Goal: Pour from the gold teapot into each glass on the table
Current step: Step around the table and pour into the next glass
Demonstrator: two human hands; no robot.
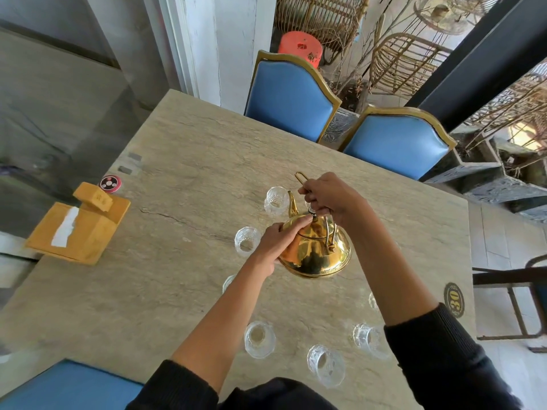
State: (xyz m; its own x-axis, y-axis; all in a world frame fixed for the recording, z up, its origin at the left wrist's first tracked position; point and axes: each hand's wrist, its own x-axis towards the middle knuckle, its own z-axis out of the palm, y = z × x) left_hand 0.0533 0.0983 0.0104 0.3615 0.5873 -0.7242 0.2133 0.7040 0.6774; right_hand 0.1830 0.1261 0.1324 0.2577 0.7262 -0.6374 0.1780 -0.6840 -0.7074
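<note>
Pouring stance: the person holds the gold teapot (315,247) lifted off the surface (177,179), tipped so its spout (292,205) leans toward the far glass (276,200).
Right hand (328,199): grip closed around the teapot's wire handle (302,177) from above; this carries the weight and sets the tilt.
Left hand (276,241): fingers (299,224) laid on the lid (313,223) near the knob, apparently to keep the lid from sliding off as the pot tips; whether they curl round anything cannot be told, so they read as pressing, not clasping.
Teapot position: above the middle of the ring of glasses, spout tip just beside the rim of the far glass; no stream can be made out.
Teapot appearance: polished gold metal, round squat body, mirror-bright with dark reflections, short curved spout, thin looped handle hinged at the side.
Glasses: clear, cut-pattern, standing in a loose ring; second glass (247,241) just left of the left hand, near glasses (259,338), (325,361), (368,338) close to the person. Fill levels too hard to judge.
Other items: tissue box (78,229) and round call button (109,183) at the left edge, well apart from the glasses.
</note>
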